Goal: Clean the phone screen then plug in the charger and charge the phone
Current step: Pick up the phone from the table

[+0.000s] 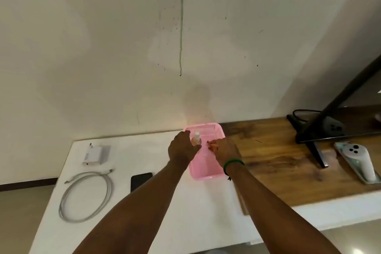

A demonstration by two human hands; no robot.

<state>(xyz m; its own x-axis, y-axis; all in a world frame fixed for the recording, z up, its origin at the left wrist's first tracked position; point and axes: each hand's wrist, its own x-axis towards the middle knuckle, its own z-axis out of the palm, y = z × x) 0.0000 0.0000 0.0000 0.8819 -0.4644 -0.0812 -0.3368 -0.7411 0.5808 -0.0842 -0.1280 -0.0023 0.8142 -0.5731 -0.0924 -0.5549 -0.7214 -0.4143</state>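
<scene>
Both forearms reach out over the white table (pixel 156 208) into the pink basket (pixel 208 174). Left hand (pixel 182 147) closes around a small spray bottle (pixel 196 139), light and slippery, best gripped at its body. Right hand (pixel 225 149) pinches a soft reddish cloth (pixel 211 144). Fragile, the dark phone (pixel 140 180) lies flat near the coiled cable (pixel 86 196) and charger (pixel 95 154).

Pink perforated plastic basket (pixel 214 130) on a smooth matt white tabletop (pixel 144 212) adjoining grained, slightly glossy wood (pixel 278 161); glossy black phone (pixel 140 179), smooth white plastic charger (pixel 94 154), matt grey cable (pixel 86 196).
</scene>
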